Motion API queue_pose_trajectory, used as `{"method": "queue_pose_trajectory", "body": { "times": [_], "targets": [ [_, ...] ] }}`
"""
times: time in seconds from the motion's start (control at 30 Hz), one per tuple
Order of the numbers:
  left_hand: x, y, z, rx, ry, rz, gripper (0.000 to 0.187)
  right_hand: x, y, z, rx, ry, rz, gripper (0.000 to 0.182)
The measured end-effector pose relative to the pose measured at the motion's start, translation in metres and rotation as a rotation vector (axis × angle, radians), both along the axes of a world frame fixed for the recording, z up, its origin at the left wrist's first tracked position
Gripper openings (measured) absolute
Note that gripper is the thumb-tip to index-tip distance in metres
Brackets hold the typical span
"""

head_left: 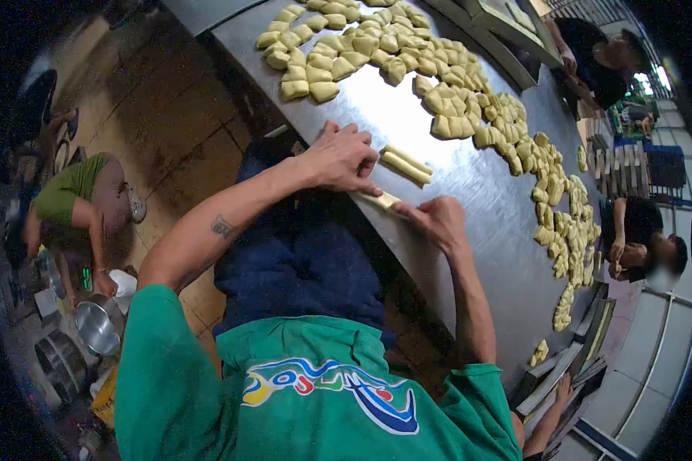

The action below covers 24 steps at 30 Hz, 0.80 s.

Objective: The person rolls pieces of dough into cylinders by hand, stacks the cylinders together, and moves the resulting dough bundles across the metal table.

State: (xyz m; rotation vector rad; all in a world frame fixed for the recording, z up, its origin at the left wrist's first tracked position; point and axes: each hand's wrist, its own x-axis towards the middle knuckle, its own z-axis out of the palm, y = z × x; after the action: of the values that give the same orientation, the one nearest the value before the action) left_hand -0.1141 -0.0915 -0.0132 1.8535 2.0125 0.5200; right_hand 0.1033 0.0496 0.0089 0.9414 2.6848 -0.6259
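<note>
Your green shirt (315, 396) fills the view closest to the camera, and past it both your hands meet over the near edge of the steel table (473, 273). Between your fingertips lies a pale dough strip (384, 201), right along that edge. Your left hand (342, 157) has its fingers curled in, with the thumb reaching onto one end of the strip; your right hand (440, 223) is bent with its fingertips at the other end. The fingers cover both ends, so you seem to have hold of it, but I can't tell whether you're pinching it or just pressing it down.

Watch your pull: if one hand draws harder than the other, the strip could thin in the middle and tear. Being so close to the edge, it could also slip over the side if your fingers drag it toward you. Just beyond your fingertips sits a grooved dough length (406, 166), which a left knuckle could dent if that hand swings outward. Farther from your fingers, the cut dough pieces (446, 100) crowd together, and they could stick where they touch.
</note>
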Motion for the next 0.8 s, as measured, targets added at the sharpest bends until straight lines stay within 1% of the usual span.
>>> {"method": "queue_pose_trajectory", "body": {
  "times": [0.03, 0.1, 0.13, 0.17, 0.2, 0.27, 0.3, 0.33, 0.4, 0.47, 0.53, 0.57, 0.6, 0.67, 0.7, 0.73, 0.8],
  "targets": [
    [0.000, 0.002, 0.002, -0.007, -0.012, 0.000, 0.046, -0.004, 0.004, -0.005, 0.025, 0.031, -0.042, 0.067],
    [-0.003, 0.006, -0.005, 0.009, -0.016, 0.001, 0.046, -0.009, 0.009, -0.011, 0.037, 0.032, -0.042, 0.068],
    [-0.005, 0.009, -0.008, 0.038, -0.013, -0.002, 0.046, -0.013, 0.012, -0.010, 0.062, 0.040, -0.047, 0.069],
    [-0.006, 0.008, -0.012, 0.065, -0.013, 0.008, 0.048, -0.015, 0.014, -0.008, 0.069, -0.009, -0.043, 0.073],
    [-0.007, 0.007, -0.005, 0.076, -0.002, 0.013, 0.048, -0.019, 0.013, -0.002, 0.080, 0.002, -0.038, 0.073],
    [-0.007, 0.004, 0.004, -0.004, -0.068, 0.000, 0.050, -0.022, 0.007, 0.005, 0.129, -0.014, 0.033, 0.077],
    [-0.006, 0.005, 0.000, 0.049, -0.030, -0.009, 0.052, -0.023, 0.005, 0.004, 0.177, 0.026, 0.110, 0.080],
    [-0.006, 0.006, -0.005, 0.042, -0.035, -0.011, 0.052, -0.026, 0.005, 0.002, 0.169, 0.021, 0.108, 0.080],
    [-0.006, 0.012, -0.009, 0.067, 0.004, 0.029, 0.049, -0.033, 0.005, 0.003, 0.173, -0.153, 0.005, 0.080],
    [-0.007, 0.013, -0.007, 0.055, 0.034, 0.020, 0.049, -0.029, 0.012, 0.002, 0.151, -0.104, -0.013, 0.079],
    [-0.005, 0.010, -0.012, 0.113, 0.024, 0.054, 0.049, -0.020, 0.016, 0.000, -0.001, 0.025, -0.099, 0.078],
    [-0.005, 0.011, -0.015, 0.126, 0.035, 0.066, 0.048, -0.014, 0.020, -0.005, -0.062, -0.014, -0.145, 0.073],
    [-0.005, 0.011, -0.012, 0.124, 0.036, 0.060, 0.048, -0.013, 0.017, -0.005, -0.064, -0.012, -0.151, 0.073],
    [-0.004, 0.011, -0.007, 0.076, -0.012, 0.062, 0.047, -0.009, 0.009, -0.005, 0.082, -0.002, -0.106, 0.067],
    [-0.001, 0.011, -0.009, 0.077, -0.009, 0.041, 0.047, -0.009, 0.009, -0.009, 0.086, 0.066, -0.113, 0.074],
    [0.000, 0.011, -0.009, 0.082, -0.014, 0.091, 0.047, -0.006, 0.010, -0.009, 0.095, 0.079, -0.134, 0.074],
    [0.003, 0.007, -0.004, 0.069, -0.020, 0.158, 0.048, -0.001, 0.007, -0.010, -0.017, 0.170, -0.206, 0.074]
  ]
}}
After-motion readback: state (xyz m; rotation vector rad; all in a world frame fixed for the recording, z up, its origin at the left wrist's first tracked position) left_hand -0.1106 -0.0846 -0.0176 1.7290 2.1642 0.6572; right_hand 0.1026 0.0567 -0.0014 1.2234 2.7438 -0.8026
